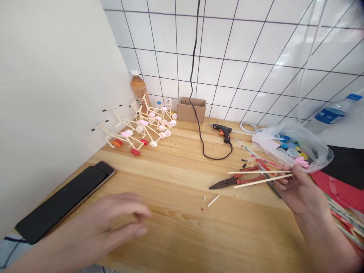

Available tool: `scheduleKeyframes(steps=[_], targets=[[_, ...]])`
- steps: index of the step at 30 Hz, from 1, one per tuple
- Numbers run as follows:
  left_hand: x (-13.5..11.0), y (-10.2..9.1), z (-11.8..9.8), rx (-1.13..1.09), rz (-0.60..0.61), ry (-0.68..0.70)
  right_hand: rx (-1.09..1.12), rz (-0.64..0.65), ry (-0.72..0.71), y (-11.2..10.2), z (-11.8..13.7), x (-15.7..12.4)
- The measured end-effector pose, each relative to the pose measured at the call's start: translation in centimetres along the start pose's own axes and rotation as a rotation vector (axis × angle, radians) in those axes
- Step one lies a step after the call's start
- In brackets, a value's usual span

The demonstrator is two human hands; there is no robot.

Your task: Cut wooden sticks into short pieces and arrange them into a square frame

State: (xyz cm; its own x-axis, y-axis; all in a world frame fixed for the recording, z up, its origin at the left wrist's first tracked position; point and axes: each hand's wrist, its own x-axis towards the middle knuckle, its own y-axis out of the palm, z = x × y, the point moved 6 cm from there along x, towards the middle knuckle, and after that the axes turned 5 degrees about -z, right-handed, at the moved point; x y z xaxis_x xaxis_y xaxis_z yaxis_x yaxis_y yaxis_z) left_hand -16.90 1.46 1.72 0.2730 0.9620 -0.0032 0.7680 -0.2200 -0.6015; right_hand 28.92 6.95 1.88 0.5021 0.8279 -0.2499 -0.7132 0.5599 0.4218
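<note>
My right hand (298,189) pinches two thin wooden sticks (260,172) near their right ends, and they point left over the table. Beneath them lie long-nose pliers (224,183) with red handles, partly hidden by the sticks. My left hand (113,220), a little blurred, hovers at the lower left with its thumb and forefinger apart and nothing between them. A short piece of stick (213,201) lies on the wooden table (176,231) between my hands, among small scraps.
Several little stick tricycles (143,123) with bottle-cap wheels stand at the back left, by a tea bottle (138,89). A cardboard box (191,110) and a corded glue gun (223,132) are behind. A plastic bag (321,146) of caps lies right; a dark phone-like device (65,197) lies left.
</note>
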Motion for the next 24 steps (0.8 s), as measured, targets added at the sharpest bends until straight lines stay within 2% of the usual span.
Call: scheduleKeyframes(steps=[1, 2, 3, 5, 7, 9, 12, 16, 24], targets=[[2.7, 1.0, -4.2, 0.005, 0.066, -0.008, 0.005, 0.01, -0.004, 0.2, -0.1, -0.1], [4.7, 2.3, -7.5, -0.044, 0.113, -0.007, 0.013, 0.022, -0.008, 0.3, -0.1, -0.3], [6.2, 3.8, -9.8, -0.119, 0.147, -0.024, 0.023, 0.037, -0.007, 0.5, -0.3, -0.4], [7.7, 7.1, -12.0, -0.314, 0.19, -0.047, 0.039, 0.056, 0.0, 0.7, -0.5, -0.5], [8.7, 9.9, -12.3, -0.478, 0.158, -0.046, 0.04, 0.062, 0.021, 0.7, -0.9, -0.4], [9.6, 12.0, -11.6, -0.596, 0.108, -0.061, 0.024, 0.059, 0.032, 0.7, -1.2, -0.4], [11.0, 13.8, -10.4, -0.724, 0.02, -0.073, -0.009, 0.078, 0.032, 0.9, -1.5, -0.6], [12.0, 14.3, -9.1, -0.783, -0.016, -0.048, -0.05, 0.122, 0.014, 1.5, -1.8, -1.2], [12.2, 14.5, -7.9, -0.822, 0.028, -0.099, -0.093, 0.151, 0.027, 1.5, -2.7, -1.6]])
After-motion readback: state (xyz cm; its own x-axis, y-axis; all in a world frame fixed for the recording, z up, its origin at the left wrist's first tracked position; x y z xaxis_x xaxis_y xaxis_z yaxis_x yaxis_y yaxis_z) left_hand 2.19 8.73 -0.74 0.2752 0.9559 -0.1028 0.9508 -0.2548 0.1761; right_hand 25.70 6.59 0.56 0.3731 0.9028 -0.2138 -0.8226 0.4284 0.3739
